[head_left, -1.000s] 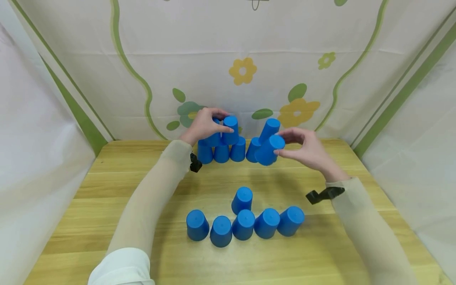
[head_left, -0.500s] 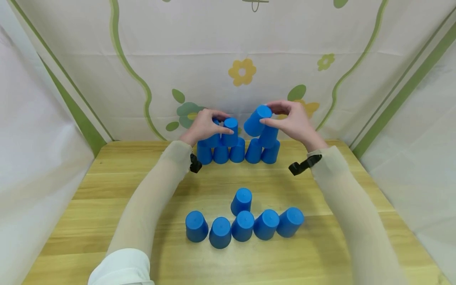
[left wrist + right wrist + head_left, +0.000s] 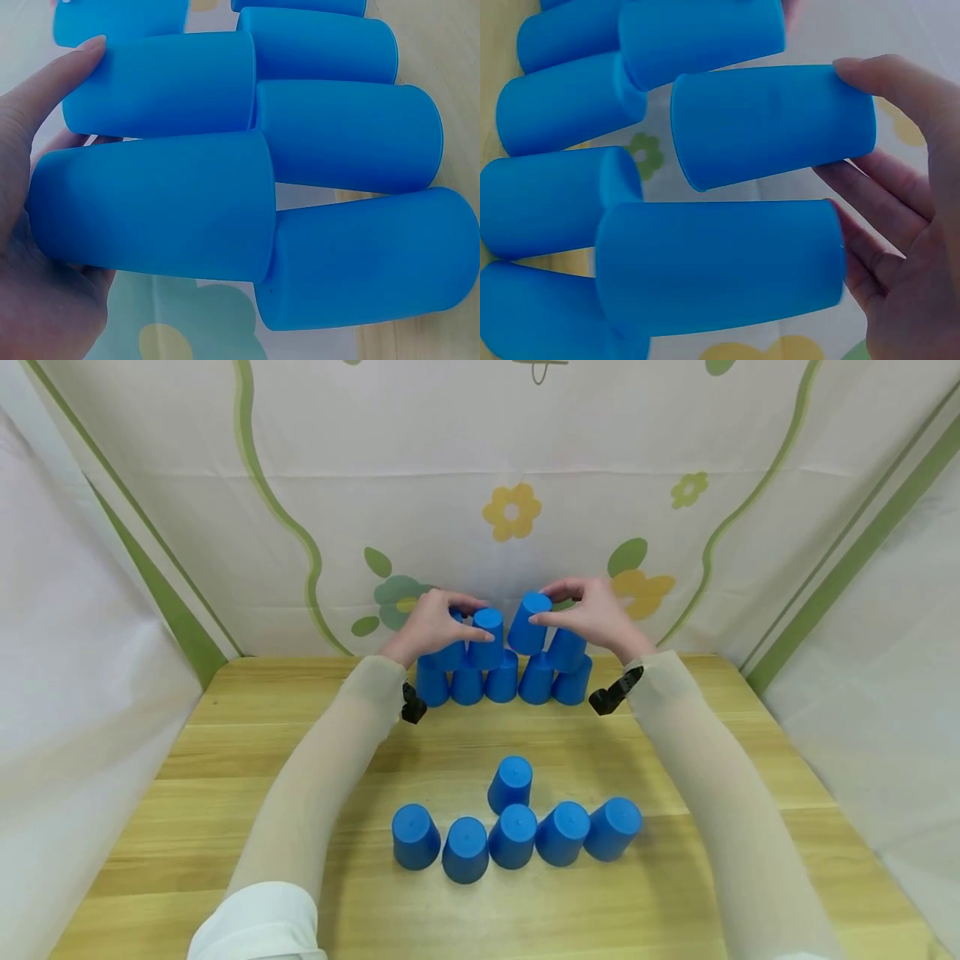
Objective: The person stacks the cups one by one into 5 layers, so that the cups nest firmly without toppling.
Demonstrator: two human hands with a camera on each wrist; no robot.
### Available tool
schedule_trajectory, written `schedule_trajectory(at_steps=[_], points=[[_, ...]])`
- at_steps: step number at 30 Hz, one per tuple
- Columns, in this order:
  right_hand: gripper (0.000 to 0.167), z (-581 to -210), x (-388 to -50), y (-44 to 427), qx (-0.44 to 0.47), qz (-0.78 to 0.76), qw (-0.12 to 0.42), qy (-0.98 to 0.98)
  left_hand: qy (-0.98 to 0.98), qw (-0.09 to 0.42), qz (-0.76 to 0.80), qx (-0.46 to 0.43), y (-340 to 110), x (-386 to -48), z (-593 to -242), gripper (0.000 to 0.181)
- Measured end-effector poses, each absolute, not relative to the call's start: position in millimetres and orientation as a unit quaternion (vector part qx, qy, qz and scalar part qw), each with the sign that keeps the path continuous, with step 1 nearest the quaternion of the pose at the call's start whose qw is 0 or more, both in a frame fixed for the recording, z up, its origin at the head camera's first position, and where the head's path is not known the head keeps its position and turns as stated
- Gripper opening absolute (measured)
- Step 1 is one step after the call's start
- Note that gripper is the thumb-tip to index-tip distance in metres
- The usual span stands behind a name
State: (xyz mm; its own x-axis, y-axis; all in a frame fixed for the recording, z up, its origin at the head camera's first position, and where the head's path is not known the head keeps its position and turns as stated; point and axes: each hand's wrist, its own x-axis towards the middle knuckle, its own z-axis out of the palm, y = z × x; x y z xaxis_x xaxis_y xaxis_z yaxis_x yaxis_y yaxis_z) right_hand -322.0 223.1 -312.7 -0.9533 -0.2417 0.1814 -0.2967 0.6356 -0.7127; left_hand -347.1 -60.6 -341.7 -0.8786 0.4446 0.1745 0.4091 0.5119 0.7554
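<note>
Blue cup (image 3: 528, 628): upper end in right grip (image 3: 596, 615).

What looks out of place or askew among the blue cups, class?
One blue cup stands behind the front row of five, breaking its line. The cup in the right hand looks slightly tilted, and a gap shows between it and the back row below, since it is held, not resting. Nothing appears spilled.

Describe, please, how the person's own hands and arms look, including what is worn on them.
The left hand and right hand wear no gloves. The left sleeve and right sleeve are pale beige; white fabric shows higher up the left arm. A small black device sits at each wrist.
</note>
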Motion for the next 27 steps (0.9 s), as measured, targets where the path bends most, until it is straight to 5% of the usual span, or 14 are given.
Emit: schedule_trajectory(at_steps=[27], points=[[0.065, -327.0, -320.6, 220.7, 0.126, 0.38, -0.006, -0.916, 0.864, 0.017, 0.435, 0.253, -61.9, -346.3, -341.3, 0.062]])
